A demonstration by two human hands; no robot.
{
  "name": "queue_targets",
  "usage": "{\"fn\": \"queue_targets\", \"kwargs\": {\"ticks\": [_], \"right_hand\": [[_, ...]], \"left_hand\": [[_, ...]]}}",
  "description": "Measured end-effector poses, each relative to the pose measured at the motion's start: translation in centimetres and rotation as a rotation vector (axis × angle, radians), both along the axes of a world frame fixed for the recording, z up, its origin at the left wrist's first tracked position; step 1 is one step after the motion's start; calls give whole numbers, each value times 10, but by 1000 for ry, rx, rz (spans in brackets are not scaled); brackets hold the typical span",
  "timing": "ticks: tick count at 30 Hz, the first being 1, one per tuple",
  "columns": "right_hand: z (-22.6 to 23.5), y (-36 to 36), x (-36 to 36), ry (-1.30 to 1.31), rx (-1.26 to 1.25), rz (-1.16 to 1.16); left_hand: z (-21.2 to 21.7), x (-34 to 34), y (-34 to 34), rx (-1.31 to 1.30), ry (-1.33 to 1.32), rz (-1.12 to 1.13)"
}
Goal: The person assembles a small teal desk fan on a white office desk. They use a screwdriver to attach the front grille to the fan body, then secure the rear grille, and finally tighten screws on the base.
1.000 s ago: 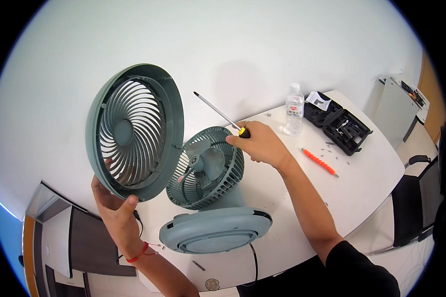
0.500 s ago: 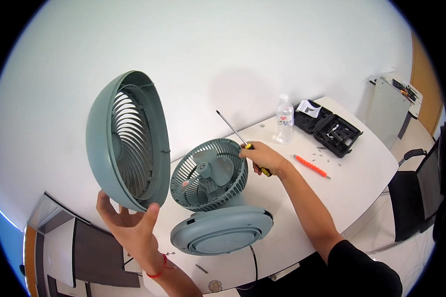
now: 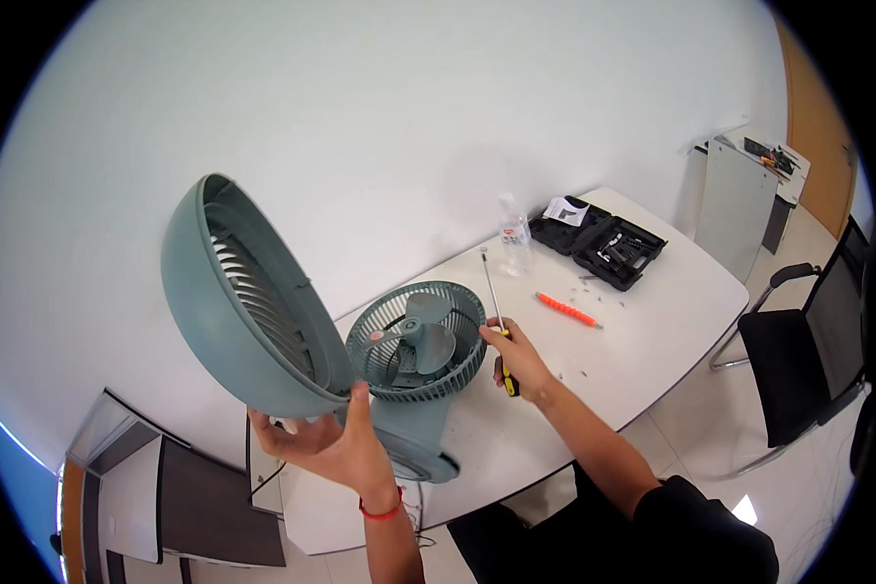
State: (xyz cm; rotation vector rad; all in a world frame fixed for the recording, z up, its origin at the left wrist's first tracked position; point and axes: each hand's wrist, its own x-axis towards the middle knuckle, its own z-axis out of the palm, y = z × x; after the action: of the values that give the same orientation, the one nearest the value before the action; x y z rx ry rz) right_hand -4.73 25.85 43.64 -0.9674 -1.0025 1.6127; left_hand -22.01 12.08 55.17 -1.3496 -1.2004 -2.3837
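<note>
My left hand (image 3: 326, 443) grips the lower rim of a grey-green fan cover (image 3: 209, 321), a deep dome with curved grille slats. The cover is held up and tilted left of the fan. On the table the fan body (image 3: 380, 384) leans back, its blades (image 3: 428, 341) bare inside the slatted rear cage, and its base (image 3: 419, 457) is partly hidden behind my left hand. My right hand (image 3: 521, 360) is closed round the yellow and black handle of a screwdriver (image 3: 493, 292), whose shaft points up. The right thumb and finger also touch the cage's right rim.
On the white table (image 3: 652, 321) stand a clear water bottle (image 3: 516, 238) and an open black tool case (image 3: 613, 248) at the back. An orange rod (image 3: 567, 310) and several small screws lie nearby. A black chair (image 3: 798, 360) is at the right, and a wall rises behind.
The cover has tilted further and come lower, closer to the cage. The fan has turned and its base now points more toward my left hand. The screwdriver has swung more upright.
</note>
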Motion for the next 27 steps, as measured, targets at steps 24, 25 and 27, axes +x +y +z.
{"fn": "queue_targets", "kwargs": {"ticks": [24,25,27], "right_hand": [[-56,-250,-86,-146,493,225],[-50,-253,-92,-148,531,263],[-41,-258,-100,-92,483,402]], "left_hand": [[11,-120,20,13,-29,5],[11,-121,16,-6,1,38],[11,-122,5,-18,56,68]]}}
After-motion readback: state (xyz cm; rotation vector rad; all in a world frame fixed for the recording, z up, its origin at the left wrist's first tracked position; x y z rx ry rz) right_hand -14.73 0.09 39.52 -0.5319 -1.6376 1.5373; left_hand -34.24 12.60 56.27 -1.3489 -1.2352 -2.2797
